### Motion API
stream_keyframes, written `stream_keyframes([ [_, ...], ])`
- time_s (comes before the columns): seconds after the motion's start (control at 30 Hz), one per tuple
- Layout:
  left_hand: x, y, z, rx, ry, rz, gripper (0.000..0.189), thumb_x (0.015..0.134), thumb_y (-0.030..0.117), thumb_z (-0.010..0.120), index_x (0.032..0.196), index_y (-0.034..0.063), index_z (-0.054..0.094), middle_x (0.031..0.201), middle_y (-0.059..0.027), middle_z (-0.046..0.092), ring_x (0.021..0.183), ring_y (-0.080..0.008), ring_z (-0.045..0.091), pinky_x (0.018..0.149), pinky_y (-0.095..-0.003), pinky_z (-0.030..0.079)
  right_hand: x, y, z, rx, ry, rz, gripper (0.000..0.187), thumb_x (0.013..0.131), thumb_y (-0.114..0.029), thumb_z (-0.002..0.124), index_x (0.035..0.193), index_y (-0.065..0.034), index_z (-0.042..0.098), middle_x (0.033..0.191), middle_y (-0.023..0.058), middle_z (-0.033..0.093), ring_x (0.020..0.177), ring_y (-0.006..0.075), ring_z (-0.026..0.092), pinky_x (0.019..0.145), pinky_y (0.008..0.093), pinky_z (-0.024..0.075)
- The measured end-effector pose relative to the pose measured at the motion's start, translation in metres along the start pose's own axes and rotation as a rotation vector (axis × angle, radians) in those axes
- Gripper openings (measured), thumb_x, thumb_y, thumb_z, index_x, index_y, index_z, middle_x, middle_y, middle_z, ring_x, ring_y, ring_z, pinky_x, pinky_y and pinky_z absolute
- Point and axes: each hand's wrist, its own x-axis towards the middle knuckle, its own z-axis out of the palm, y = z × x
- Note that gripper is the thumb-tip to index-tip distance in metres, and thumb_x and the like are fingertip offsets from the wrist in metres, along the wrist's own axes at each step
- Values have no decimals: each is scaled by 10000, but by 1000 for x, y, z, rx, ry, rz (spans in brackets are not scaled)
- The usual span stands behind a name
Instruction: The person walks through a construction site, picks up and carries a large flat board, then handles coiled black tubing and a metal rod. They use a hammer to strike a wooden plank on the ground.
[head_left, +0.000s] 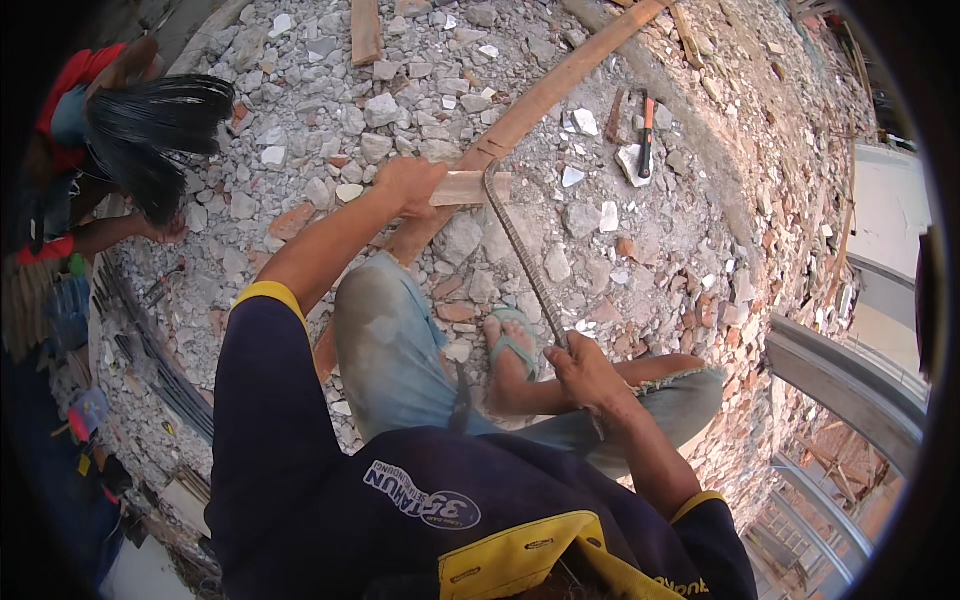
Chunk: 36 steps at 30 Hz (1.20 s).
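My left hand (411, 186) grips a short piece of wood (459, 188) laid across a long wooden plank (559, 90). My right hand (589, 371) is closed around the lower end of a ribbed steel bar (525, 259). The bar's bent upper end rests at the short piece, close to the plank's edge. Thin dark nails (491, 145) stick out of the plank just beyond it. Between my hands, my foot in a green flip-flop (512, 341) stands on the rubble.
Broken concrete and brick rubble (457, 240) covers the ground. Right of the plank lies a hand tool with an orange and black handle (646, 139). At left, a person in red sleeves (56, 112) is beside black strands (154, 124). Dark rods (169, 382) lie lower left; metal beams (847, 386) stand right.
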Motion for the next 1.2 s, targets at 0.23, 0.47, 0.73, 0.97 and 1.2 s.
stream_keyframes([
  [0.23,-13,14,20,-69,138,-85,546,756,444,680,1097,61,494,980,-201,610,879,-380,650,737,-476,528,-2,-1,-35,-149,98,-108,241,928,-213,552,853,14,521,657,61,491,639,157,478,629,359,407],
  [0.47,-18,18,18,-86,112,-101,529,788,452,659,1089,53,484,986,-198,596,892,-383,651,730,-468,532,-3,-19,-66,-274,56,-60,283,922,-273,548,897,8,535,687,76,515,687,189,518,661,367,429],
  [0.73,-16,23,17,30,111,-105,481,765,323,703,1104,66,479,1001,-177,601,897,-341,658,735,-437,537,-9,-74,-135,-535,-132,12,251,915,-238,549,858,7,538,609,54,511,505,156,512,472,336,414],
  [0.97,-14,21,22,29,127,-111,504,786,408,671,1095,58,480,991,-180,604,898,-336,660,750,-432,538,4,-85,-134,-385,-125,102,251,920,-230,538,868,15,551,633,50,525,538,146,509,496,333,408],
  [1.2,-11,20,15,-109,80,-113,540,778,471,638,1071,39,500,970,-210,639,904,-372,653,770,-459,528,10,-7,-8,-182,134,-83,344,899,-239,522,951,101,516,832,319,595,852,470,590,773,488,455],
])
